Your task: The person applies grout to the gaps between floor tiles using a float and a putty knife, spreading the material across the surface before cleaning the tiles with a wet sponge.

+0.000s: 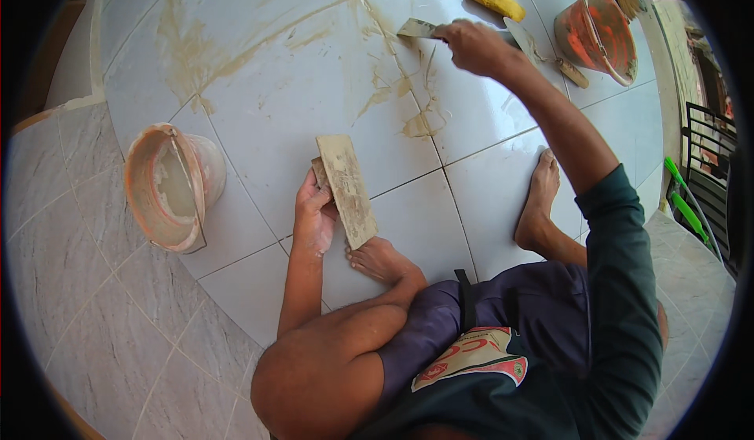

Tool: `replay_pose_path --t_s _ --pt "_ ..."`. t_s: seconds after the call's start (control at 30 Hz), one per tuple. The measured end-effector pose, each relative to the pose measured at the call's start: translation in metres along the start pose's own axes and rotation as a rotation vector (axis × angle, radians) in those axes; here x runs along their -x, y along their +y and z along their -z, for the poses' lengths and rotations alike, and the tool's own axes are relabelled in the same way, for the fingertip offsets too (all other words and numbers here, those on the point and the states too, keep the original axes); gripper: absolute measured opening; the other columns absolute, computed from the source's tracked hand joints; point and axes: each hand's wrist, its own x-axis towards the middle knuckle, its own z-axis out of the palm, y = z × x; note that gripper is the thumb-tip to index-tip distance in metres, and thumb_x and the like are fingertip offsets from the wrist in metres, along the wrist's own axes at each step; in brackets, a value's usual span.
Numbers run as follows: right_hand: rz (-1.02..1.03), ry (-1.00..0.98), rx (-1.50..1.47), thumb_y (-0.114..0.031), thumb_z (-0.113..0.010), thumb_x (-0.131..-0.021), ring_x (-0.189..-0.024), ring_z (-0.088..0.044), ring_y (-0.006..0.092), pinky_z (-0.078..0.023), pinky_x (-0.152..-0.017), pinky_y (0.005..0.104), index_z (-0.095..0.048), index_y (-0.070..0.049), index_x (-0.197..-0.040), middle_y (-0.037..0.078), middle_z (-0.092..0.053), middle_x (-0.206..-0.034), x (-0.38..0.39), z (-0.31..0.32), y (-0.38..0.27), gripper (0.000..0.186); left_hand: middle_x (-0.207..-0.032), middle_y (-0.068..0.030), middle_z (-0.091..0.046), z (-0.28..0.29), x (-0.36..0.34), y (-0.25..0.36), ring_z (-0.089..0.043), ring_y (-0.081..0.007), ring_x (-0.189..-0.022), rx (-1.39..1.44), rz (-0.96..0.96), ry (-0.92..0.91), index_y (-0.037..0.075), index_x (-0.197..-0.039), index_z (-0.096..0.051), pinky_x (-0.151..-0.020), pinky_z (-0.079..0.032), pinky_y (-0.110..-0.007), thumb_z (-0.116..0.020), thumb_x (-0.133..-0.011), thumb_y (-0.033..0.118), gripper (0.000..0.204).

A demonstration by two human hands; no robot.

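Putty knife (418, 29): blade flat on the white tiled floor (259, 102) near its far edge, handle enclosed in right hand (471, 46). Floor: smeared with tan grout along the joints. Flat board (346, 189): tilted on the floor, clasped along one edge by left hand (316, 216). Orange bucket (169, 185): lying at the floor's left edge.

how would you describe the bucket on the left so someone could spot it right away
Start at the white tiled floor and go to its left edge. Left of the left hand and its flat board sits the pale orange bucket, tipped and coated grey-white inside, unlike the brighter orange bucket at top right.
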Motion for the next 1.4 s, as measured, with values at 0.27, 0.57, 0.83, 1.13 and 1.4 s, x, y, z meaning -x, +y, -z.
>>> replay_pose_path --t_s 0.27,0.57,0.83,1.13,1.4 --pt "0.15 -0.054 0.024 0.0 -0.058 -0.078 -0.089 -0.067 0.0335 -0.055 -0.076 0.0436 -0.071 -0.013 -0.108 0.014 -0.069 -0.096 -0.018 0.029 -0.089 0.035 -0.124 -0.0085 -0.06 0.037 0.016 0.023 -0.063 -0.0175 -0.107 -0.003 -0.038 -0.013 0.003 -0.141 -0.042 -0.091 -0.054 -0.033 -0.054 -0.094 0.006 0.049" --pt "0.196 -0.101 0.1 0.002 -0.061 -0.081 -0.107 -0.064 0.0285 -0.051 -0.094 0.0399 -0.071 -0.019 -0.119 0.009 -0.071 -0.112 -0.079 0.022 -0.048 0.044 -0.122 -0.0059 -0.062 0.088 0.055 0.054 -0.063 -0.0157 -0.105 -0.001 -0.029 0.026 0.006 -0.144 -0.043 -0.089 -0.052 -0.032 -0.057 -0.094 0.011 0.052" --pt "0.122 -0.096 -0.04 -0.002 -0.06 -0.084 -0.101 -0.065 0.0359 -0.052 -0.09 0.0444 -0.069 -0.012 -0.121 0.017 -0.069 -0.104 -0.057 -0.024 -0.112 0.04 -0.119 -0.0049 -0.062 0.107 0.038 0.047 -0.063 -0.0139 -0.102 0.013 -0.018 -0.081 0.007 -0.142 -0.044 -0.087 -0.051 -0.03 -0.058 -0.093 0.01 0.051" --pt "0.084 0.018 -0.081 -0.009 -0.058 -0.081 -0.087 -0.066 0.0429 -0.053 -0.079 0.048 -0.071 -0.002 -0.105 0.028 -0.067 -0.09 -0.05 -0.015 -0.143 0.028 -0.119 -0.0052 -0.062 0.116 0.024 0.025 -0.063 -0.0141 -0.102 0.033 -0.012 -0.046 0.007 -0.142 -0.045 -0.089 -0.051 -0.03 -0.059 -0.093 0.011 0.051" --pt "-0.103 -0.295 -0.171 -0.003 -0.051 -0.084 -0.073 -0.062 0.0492 -0.051 -0.071 0.0527 -0.061 0.003 -0.1 0.032 -0.061 -0.074 0.081 -0.093 -0.168 0.02 -0.12 -0.006 -0.061 0.119 0.006 0.011 -0.063 -0.0146 -0.102 -0.047 -0.024 -0.048 0.005 -0.142 -0.044 -0.089 -0.051 -0.03 -0.055 -0.095 0.007 0.048"
